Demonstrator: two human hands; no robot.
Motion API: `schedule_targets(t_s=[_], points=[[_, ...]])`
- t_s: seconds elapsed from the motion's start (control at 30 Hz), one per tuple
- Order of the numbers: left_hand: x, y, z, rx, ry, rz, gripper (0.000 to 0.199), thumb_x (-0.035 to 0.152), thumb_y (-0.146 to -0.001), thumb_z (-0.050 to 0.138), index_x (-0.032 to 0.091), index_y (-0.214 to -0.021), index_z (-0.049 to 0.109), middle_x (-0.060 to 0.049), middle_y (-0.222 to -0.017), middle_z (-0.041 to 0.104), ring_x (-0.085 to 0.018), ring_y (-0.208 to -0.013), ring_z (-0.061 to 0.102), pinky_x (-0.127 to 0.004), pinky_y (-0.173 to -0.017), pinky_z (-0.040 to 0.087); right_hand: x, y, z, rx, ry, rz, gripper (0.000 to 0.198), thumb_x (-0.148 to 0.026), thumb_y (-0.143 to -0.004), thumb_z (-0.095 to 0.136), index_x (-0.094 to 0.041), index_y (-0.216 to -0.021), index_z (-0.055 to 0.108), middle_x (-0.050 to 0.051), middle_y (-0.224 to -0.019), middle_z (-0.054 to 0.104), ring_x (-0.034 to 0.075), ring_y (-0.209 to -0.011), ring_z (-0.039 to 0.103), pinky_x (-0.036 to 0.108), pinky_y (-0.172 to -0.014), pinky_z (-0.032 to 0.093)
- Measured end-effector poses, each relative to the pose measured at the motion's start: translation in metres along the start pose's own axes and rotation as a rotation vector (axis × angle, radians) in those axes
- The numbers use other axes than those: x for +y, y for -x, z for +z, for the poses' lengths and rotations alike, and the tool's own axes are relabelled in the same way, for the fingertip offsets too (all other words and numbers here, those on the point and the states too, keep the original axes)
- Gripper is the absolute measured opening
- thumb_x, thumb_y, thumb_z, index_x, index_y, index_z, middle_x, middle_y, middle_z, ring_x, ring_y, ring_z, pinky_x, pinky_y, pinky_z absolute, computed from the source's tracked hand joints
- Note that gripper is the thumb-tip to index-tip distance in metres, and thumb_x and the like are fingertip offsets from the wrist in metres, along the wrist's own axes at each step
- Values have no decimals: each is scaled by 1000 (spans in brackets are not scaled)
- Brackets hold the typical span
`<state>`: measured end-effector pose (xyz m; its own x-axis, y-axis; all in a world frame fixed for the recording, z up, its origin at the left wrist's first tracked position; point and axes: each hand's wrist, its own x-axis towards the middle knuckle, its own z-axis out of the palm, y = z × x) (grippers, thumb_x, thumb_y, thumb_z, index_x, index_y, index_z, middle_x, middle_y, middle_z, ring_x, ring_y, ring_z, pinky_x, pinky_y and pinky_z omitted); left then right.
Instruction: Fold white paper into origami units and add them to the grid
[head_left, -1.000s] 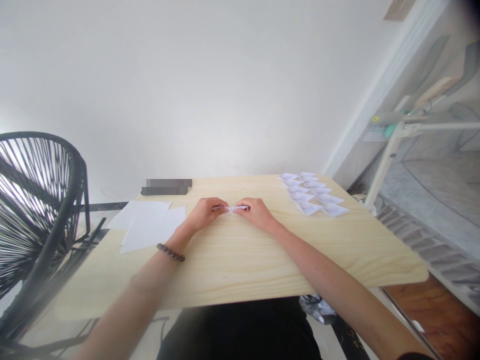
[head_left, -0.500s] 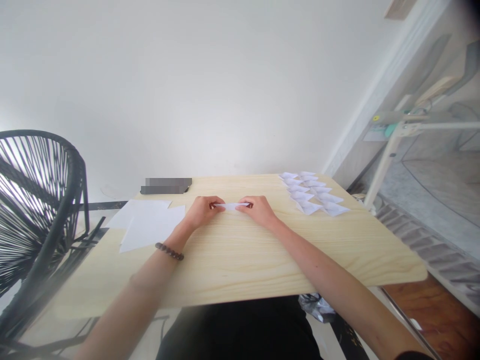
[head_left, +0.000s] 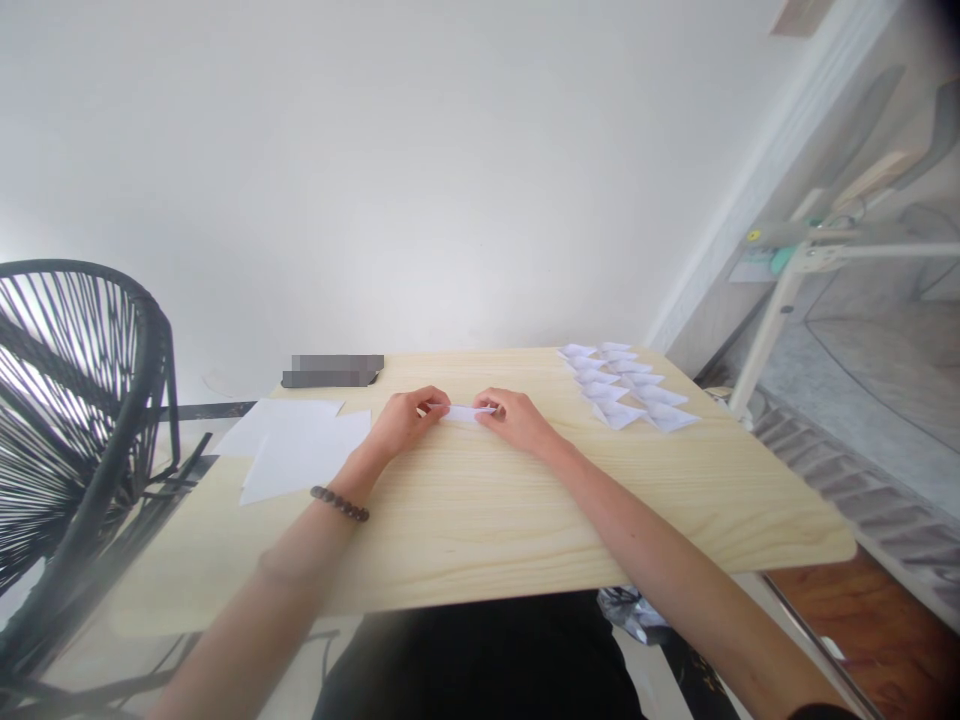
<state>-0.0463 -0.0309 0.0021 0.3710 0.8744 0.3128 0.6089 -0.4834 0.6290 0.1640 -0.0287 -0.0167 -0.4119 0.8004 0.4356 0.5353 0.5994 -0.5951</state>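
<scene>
A small piece of folded white paper is held between my two hands, above the middle of the wooden table. My left hand pinches its left end between thumb and fingers; a dark beaded bracelet circles that wrist. The right end sits in the pinch of my right hand. My fingertips cover both ends, so the exact fold cannot be made out. Flat white sheets lie left of my left hand. To the right, several folded paper pieces stand in two rows.
At the table's back left lies a dark flat object, partly pixelated. A black woven chair stands at the left edge. White wall rises behind the table, and a white metal frame is off to the right.
Both hands have shifted slightly on the folded paper: my left fingertips moved a little inward and the fingers arch more. The sheets and paper rows stay put.
</scene>
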Motion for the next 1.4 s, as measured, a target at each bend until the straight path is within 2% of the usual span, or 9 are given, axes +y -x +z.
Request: schedule_targets(t_s=[0.3,0.5,0.67,0.83,0.97,1.1,1.27,1.4], points=[[5,2,3,-98,-19,110,20,29,-74,47,18,-81,62,-4,-90,64,-15,-80,57,-21,-60,44,-10,3,-4,-30,187,-55,12,-13,-72,50,-19,-78,58,1,-81,59,13,-76,54,22,-71,39],[6,2,3,-58,-104,86,25,35,-77,47,18,-81,65,-3,-82,66,-14,-69,57,-22,-60,44,-14,3,-6,-8,285,0,15,-23,-82,46,-19,-82,61,3,-80,61,12,-72,55,22,-68,37],[7,3,0,-81,-96,174,34,39,-81,43,16,-73,67,-5,-80,65,-11,-59,53,-21,-58,42,-14,3,-4,27,382,46,20,-28,-84,43,-21,-82,61,2,-77,63,13,-72,56,23,-65,35],[7,4,0,-111,-126,246,32,37,-81,44,16,-73,67,-6,-86,64,-9,-59,52,-21,-59,43,-16,3,-3,44,437,35,20,-30,-83,44,-21,-82,62,3,-77,64,14,-75,57,25,-68,36],[8,4,-1,-101,-155,212,27,35,-79,47,17,-81,66,-5,-84,63,-11,-60,53,-22,-60,44,-16,3,-2,12,455,-1,14,-25,-78,52,-22,-85,63,3,-82,64,15,-79,57,26,-74,36],[11,4,0,-77,-164,173,27,35,-79,47,17,-89,64,-5,-80,63,-12,-62,55,-23,-62,45,-16,4,0,-8,432,-23,19,-21,-73,55,-23,-90,63,2,-88,64,16,-83,56,28,-76,36],[15,6,1,-77,-244,167,26,35,-78,46,20,-92,64,-3,-83,64,-13,-66,56,-22,-62,43,-16,5,1,-48,328,-85,18,-19,-74,54,-23,-89,63,2,-89,64,15,-84,56,27,-78,35],[16,7,1,-75,-304,168,24,34,-77,48,22,-90,64,-1,-88,64,-13,-67,57,-22,-61,41,-19,6,1,-49,331,-93,13,-23,-77,52,-21,-84,64,2,-84,64,15,-81,55,28,-77,35]])
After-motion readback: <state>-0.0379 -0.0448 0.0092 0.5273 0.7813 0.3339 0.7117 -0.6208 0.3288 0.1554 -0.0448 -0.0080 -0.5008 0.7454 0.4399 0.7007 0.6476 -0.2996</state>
